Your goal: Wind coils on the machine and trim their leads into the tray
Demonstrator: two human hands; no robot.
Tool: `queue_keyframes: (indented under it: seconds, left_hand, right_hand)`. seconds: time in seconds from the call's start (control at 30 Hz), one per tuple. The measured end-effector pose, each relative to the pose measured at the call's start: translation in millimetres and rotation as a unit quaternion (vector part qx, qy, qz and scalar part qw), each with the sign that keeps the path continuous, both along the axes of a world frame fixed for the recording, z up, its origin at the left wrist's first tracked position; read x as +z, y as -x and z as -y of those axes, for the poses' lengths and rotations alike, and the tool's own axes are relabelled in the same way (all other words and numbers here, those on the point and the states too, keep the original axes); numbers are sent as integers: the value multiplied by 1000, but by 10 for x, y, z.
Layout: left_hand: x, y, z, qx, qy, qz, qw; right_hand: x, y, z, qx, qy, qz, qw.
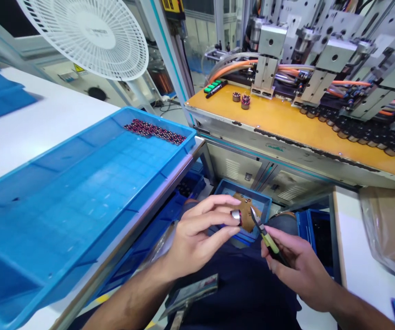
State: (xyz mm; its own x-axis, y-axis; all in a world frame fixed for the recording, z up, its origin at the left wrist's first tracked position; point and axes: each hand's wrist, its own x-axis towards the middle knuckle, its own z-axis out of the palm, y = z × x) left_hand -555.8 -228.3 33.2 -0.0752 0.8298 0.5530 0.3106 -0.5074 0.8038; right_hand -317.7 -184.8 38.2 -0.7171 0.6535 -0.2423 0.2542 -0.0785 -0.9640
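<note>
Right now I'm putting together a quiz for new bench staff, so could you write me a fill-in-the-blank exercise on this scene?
1. The cutters in the right hand point at the small wound part pinched by the ____.
2. The big tray beside the person is ____.
3. Beyond it stands a white ____.
4. ____ loose wound parts stand on the machine top.
Missing: left hand; blue; fan; two.

One held coil [236,217]; one cutter [265,233]; two bench coils [236,96]; one fan [84,34].
</note>
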Motion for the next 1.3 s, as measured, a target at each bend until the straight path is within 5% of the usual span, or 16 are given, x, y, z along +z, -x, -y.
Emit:
queue_keyframes:
  seconds: [0.2, 0.5, 1.3]
  left_hand:
    - [-94, -1, 12, -18, -35, 69, 997]
    - [-194, -46, 78, 43, -58, 21, 997]
    - [-119, -52, 89, 24, -77, 21, 997]
  right_hand:
    - [-6, -166, 99, 1, -34, -102, 994]
    - [71, -82, 177, 22, -56, -129, 990]
    - [44, 13, 173, 45, 29, -167, 985]
